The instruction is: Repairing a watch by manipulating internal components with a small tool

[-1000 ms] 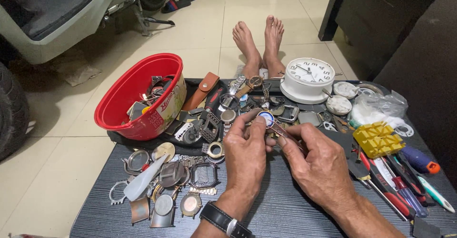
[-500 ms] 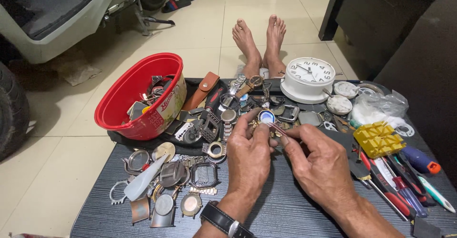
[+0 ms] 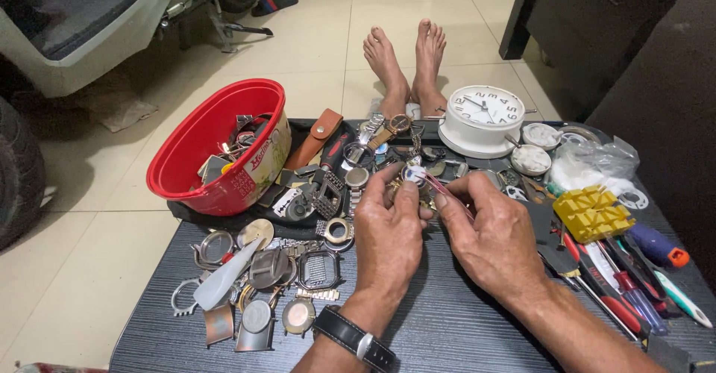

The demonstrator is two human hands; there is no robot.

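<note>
My left hand [image 3: 389,231] pinches a small round watch case [image 3: 412,174] between thumb and fingers above the dark table [image 3: 447,328]. A black wristwatch [image 3: 354,337] sits on that wrist. My right hand [image 3: 492,233] holds a thin reddish tool [image 3: 440,188] whose tip touches the watch case. Both hands meet at the middle of the table, just in front of a heap of watch parts [image 3: 350,171].
A red plastic bowl [image 3: 216,149] of parts stands at the left. Loose watch cases and bezels [image 3: 261,276] lie front left. A white alarm clock [image 3: 486,118], small dishes, a yellow block [image 3: 593,212] and screwdrivers [image 3: 634,283] fill the right. Bare feet [image 3: 406,63] rest beyond the table.
Both hands shifted slightly while working the watch case; the tool tip stays at the case. Nothing else on the table moved.
</note>
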